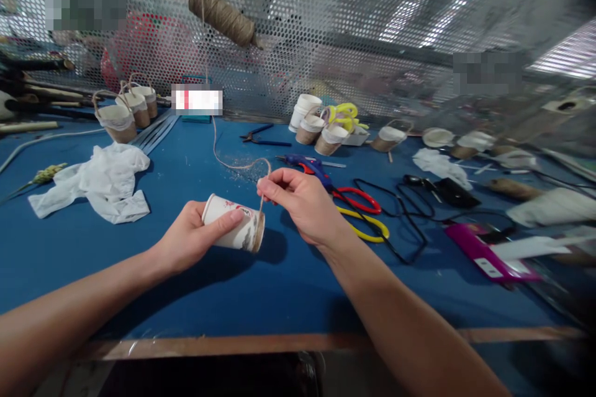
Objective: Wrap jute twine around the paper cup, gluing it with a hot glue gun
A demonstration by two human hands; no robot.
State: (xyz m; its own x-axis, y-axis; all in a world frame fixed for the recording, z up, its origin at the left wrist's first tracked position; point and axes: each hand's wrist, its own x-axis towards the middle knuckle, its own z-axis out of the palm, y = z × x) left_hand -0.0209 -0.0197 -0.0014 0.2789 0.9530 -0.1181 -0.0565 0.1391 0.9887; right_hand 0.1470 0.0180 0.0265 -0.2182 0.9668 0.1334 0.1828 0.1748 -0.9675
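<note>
My left hand [190, 239] grips a white paper cup [233, 231] lying on its side above the blue table, its base end wound with brown twine. My right hand [305, 205] pinches the twine [242, 166] just above the cup's wrapped end. The twine loops across the table and rises to a spool [222, 14] hanging on the perforated metal screen. Both hands are closed.
A glue gun [310, 167], red-handled scissors [358, 200] and yellow-handled scissors [367, 228] lie right of my hand. White cloth [100, 183] lies left. Twine-wrapped cups [120, 122] stand at the back left, more cups [321, 130] at the centre. Pliers [261, 135], black cable [410, 198], a magenta packet [484, 254].
</note>
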